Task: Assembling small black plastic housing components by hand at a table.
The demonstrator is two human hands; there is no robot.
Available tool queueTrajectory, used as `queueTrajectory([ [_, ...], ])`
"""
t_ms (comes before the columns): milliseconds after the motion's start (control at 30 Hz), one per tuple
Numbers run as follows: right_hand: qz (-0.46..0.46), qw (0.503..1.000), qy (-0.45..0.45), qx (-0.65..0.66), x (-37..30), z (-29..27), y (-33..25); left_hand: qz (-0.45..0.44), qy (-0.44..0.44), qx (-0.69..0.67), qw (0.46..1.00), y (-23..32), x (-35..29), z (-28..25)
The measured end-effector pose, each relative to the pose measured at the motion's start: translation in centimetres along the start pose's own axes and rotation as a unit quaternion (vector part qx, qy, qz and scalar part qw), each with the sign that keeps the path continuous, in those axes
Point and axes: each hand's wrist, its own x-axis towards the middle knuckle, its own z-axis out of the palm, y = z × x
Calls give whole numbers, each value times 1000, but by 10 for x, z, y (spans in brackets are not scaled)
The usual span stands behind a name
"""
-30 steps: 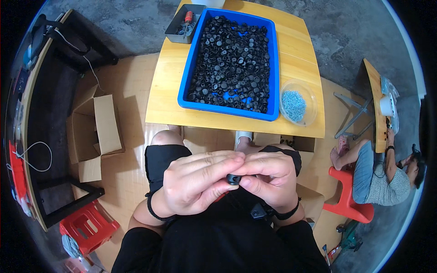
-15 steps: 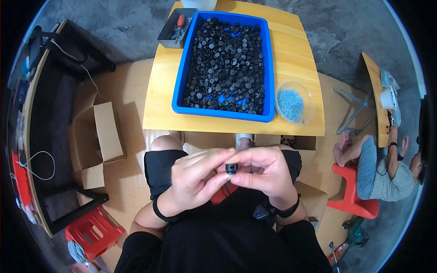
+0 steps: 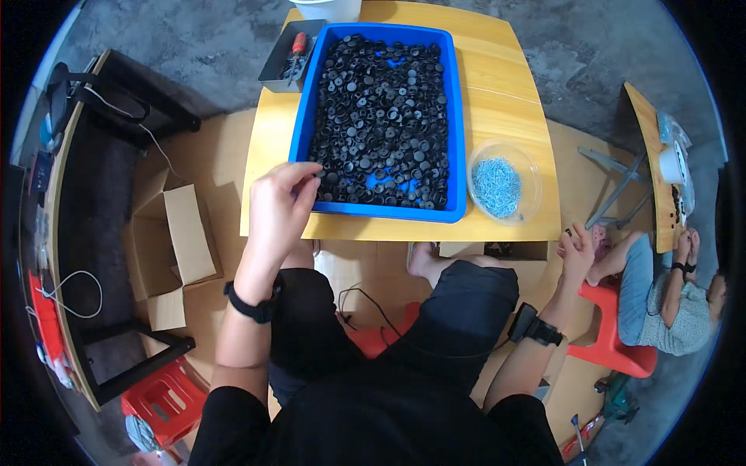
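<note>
Small round black plastic parts [image 3: 381,116] fill a blue tray [image 3: 458,155] on the table. My left hand [image 3: 281,203] is at the tray's near left corner, its thumb and index finger bent toward each other beside the parts. Whatever lies between those fingertips is too dark to tell from the pile. Off the table's right edge, my right hand [image 3: 576,255] is raised with a small black part [image 3: 569,231] at its fingertips. A round clear tub [image 3: 535,186] of small silvery screws [image 3: 497,188] stands right of the tray.
A grey bin [image 3: 272,71] with a red-handled screwdriver [image 3: 298,45] and a white bucket [image 3: 330,9] are at the table's far left. An open cardboard box [image 3: 194,233] lies on the floor at left. Another person [image 3: 672,311] sits at right on a red stool [image 3: 614,349].
My hands, together over my lap around a black part before, have come apart. The left went forward to the tray; the right swung out to the right past the table.
</note>
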Motion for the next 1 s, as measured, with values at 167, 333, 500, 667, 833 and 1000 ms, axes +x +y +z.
queueTrajectory([
  [167,67,992,49,-100,19,2,10,90,-4,170,981,3,29,22],
  [333,-60,989,77,-110,27,1,1,114,-63,184,974,4,41,44],
  [500,-109,994,-22,6,-6,49,-91,88,-29,168,981,-9,50,54],
  [667,-158,966,-189,-84,-27,118,-128,60,-77,201,975,-10,51,59],
  [833,-225,887,-198,-350,-31,156,-130,61,-78,182,978,-8,51,63],
  [1000,-200,905,-210,-311,-30,156,-127,45,-61,104,992,-6,47,55],
])
